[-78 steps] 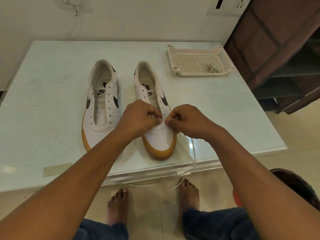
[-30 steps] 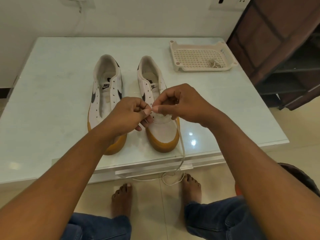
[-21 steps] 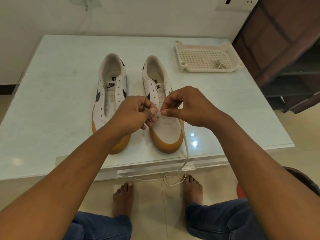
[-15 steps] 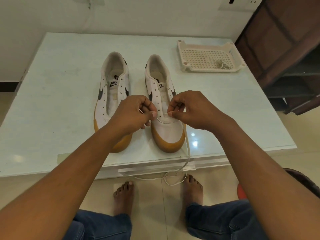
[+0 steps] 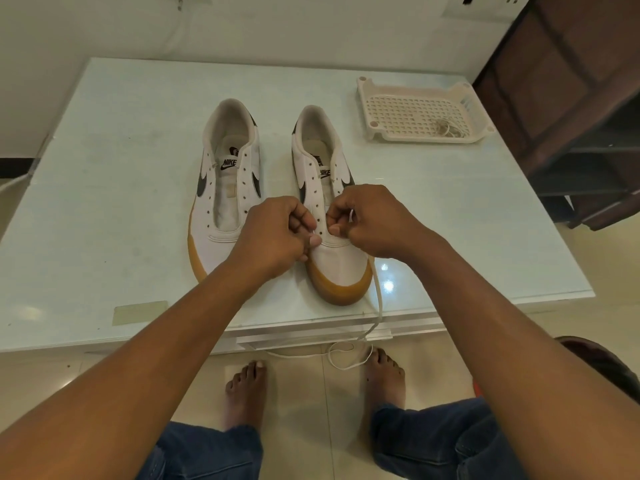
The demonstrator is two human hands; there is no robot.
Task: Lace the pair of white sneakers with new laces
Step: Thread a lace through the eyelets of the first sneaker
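Nearest me, on the floor between my bare feet, the lace lay in a loose loop. From there it climbed over the edge of the surface to my right hand. I judged it to weigh next to nothing. It looked limp along its length and apt to twist or slip, with only the tip stiff enough to push through a hole. So the place to hold it was just behind that tip, in a pinch, never along the slack.

My right fingers were closed on it that way, over the lowest eyelets of the right-hand sneaker. My left hand was curled tight at the same spot, thumb to forefinger. It seemed to pinch the lace's end, though the hold was too small to make out.

The lace was flat, thin and white. The sneaker was white with a gum sole and a dark swoosh, its upper eyelets bare. The left-hand sneaker stood just beside it, unlaced. Farther off to the right, a cream tray held a second lace, bundled.
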